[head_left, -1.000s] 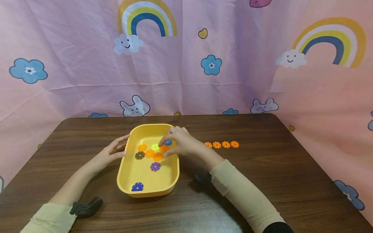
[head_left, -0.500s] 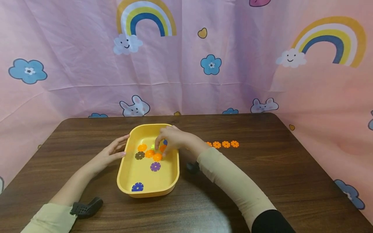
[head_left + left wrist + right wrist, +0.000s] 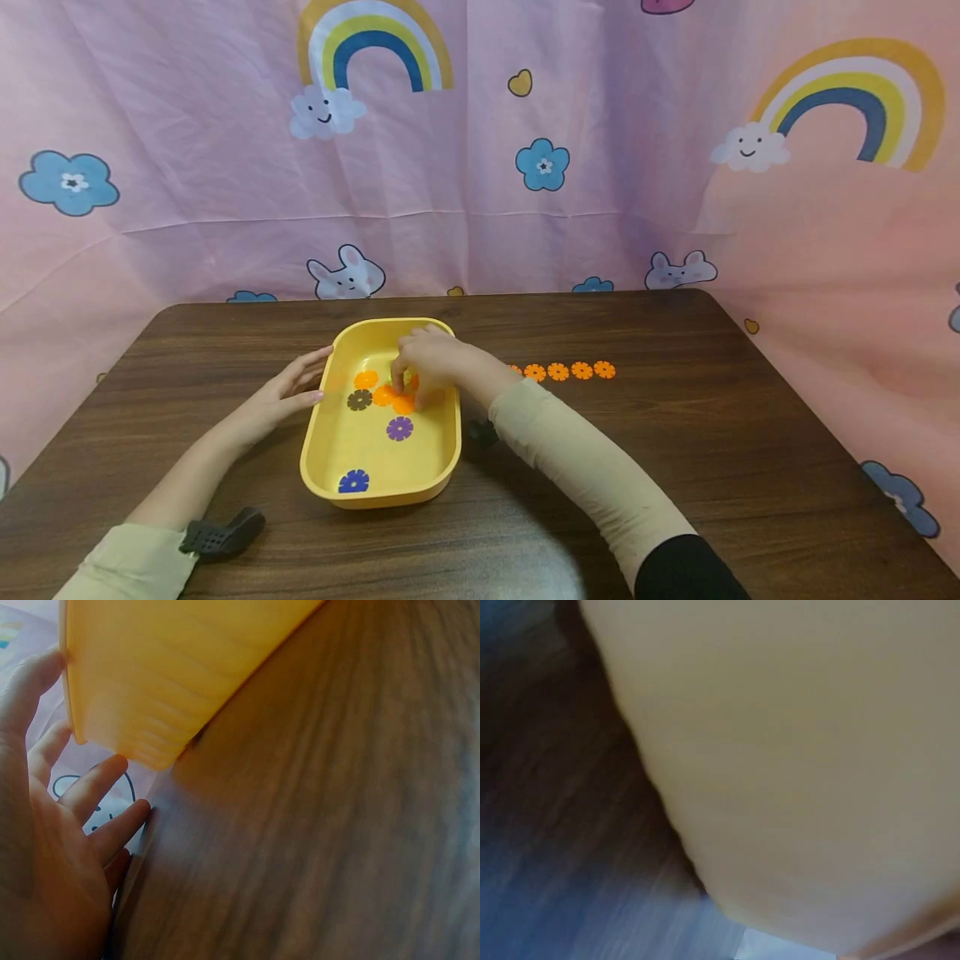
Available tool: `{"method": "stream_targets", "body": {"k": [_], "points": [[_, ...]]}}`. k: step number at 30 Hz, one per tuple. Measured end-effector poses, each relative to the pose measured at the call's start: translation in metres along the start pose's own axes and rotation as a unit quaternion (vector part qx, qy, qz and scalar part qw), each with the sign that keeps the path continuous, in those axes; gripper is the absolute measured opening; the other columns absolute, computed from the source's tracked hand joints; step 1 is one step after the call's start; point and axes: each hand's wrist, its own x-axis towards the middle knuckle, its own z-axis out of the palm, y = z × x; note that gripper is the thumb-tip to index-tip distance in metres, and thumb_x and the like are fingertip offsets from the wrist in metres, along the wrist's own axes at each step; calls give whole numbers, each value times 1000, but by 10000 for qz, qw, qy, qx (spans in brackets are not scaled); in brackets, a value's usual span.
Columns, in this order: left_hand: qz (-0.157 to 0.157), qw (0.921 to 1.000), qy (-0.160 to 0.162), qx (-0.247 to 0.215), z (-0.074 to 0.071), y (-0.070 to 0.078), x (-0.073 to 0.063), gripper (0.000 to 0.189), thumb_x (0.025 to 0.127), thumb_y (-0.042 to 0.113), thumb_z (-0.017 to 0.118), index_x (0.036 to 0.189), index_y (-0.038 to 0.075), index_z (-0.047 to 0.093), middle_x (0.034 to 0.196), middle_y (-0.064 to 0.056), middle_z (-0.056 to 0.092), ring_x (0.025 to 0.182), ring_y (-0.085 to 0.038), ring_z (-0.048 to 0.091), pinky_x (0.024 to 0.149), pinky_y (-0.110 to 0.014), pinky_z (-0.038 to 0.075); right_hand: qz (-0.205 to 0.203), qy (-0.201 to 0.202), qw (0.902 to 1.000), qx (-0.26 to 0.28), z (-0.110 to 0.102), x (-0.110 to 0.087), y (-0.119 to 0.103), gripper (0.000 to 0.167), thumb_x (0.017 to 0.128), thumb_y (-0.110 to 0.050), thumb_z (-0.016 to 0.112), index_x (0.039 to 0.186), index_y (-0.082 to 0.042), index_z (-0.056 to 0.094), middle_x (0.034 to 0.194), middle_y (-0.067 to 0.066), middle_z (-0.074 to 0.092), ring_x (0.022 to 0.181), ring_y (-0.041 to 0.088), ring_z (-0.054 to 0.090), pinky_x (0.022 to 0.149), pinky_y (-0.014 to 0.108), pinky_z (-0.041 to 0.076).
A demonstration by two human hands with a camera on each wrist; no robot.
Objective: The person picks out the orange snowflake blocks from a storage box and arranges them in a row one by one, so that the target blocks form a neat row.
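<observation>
A yellow plastic bin (image 3: 322,467) stands on the table and holds several flat, notched snowflake discs. Its near part has a purple disc (image 3: 400,428) and a dark blue disc (image 3: 354,482); a brown disc (image 3: 360,400) and orange discs (image 3: 366,380) lie further back. My left hand (image 3: 288,390) touches the bin's left wall, with fingers spread and fairly straight; in the left wrist view, fingertips (image 3: 112,766) meet the wall. My right hand (image 3: 435,360) reaches over the right rim, fingers bent down among the orange discs. I cannot tell whether it pinches one.
On the dark wooden table (image 3: 675,467), right of the bin, a row of several orange discs (image 3: 558,372) lies partly behind my right forearm. A pink patterned curtain (image 3: 480,167) hangs behind the table. The bin's wall (image 3: 780,750) fills most of the right wrist view.
My right hand has moved left and lower into the bin, now covering the blue disc and most of the yellow-green one. More of the orange row shows. My left hand stays at the wall.
</observation>
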Motion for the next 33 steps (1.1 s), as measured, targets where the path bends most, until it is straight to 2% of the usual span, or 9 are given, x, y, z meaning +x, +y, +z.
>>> {"method": "stream_targets", "body": {"k": [3,6,8,12,14,24,33], "points": [[-29,10000,4,27,1,-1,0,62,99,13,49,152,7,17,153,-25,18,135,-48,21,97,-38,41,40,-5,9999,-136,2,0,-1,29,67,-46,85,91,-38,72,93,-8,52,94,13,42,79,27,29],[-53,10000,15,57,1,-2,0,62,99,13,49,153,8,17,153,-24,18,135,-48,21,98,-57,35,66,3,9998,-191,2,1,-3,29,67,-47,85,92,-39,72,93,-10,52,94,12,42,79,27,29],[-49,10000,19,49,0,-3,0,63,99,13,49,153,9,17,154,-24,18,135,-48,21,97,-64,31,80,10,9998,-188,2,1,-3,30,67,-48,84,93,-39,72,93,-10,51,94,12,43,79,27,29],[-10,10000,13,37,0,-3,0,62,99,13,49,153,9,17,154,-23,17,135,-48,21,97,-64,30,112,17,9998,-143,2,1,-3,30,67,-48,84,93,-38,72,92,-10,51,93,12,42,79,26,29],[15,10000,11,65,0,-3,0,62,99,12,49,152,8,18,154,-23,17,135,-47,22,98,-59,33,137,7,9998,-114,2,1,-3,29,67,-48,84,91,-37,72,92,-10,51,93,12,42,79,26,29],[-16,10000,17,81,2,-1,0,62,100,13,49,152,6,17,153,-24,18,135,-48,22,98,-61,30,255,-35,9996,110,5,1,-2,23,68,-47,83,80,-33,68,91,-11,52,95,12,43,83,27,29],[-81,9999,58,59,2,-1,0,63,99,14,50,152,8,18,153,-25,18,135,-49,20,98,-68,26,-46,95,9998,150,4,1,2,20,75,-51,76,74,-33,67,88,-11,54,92,12,44,80,27,28]]}}
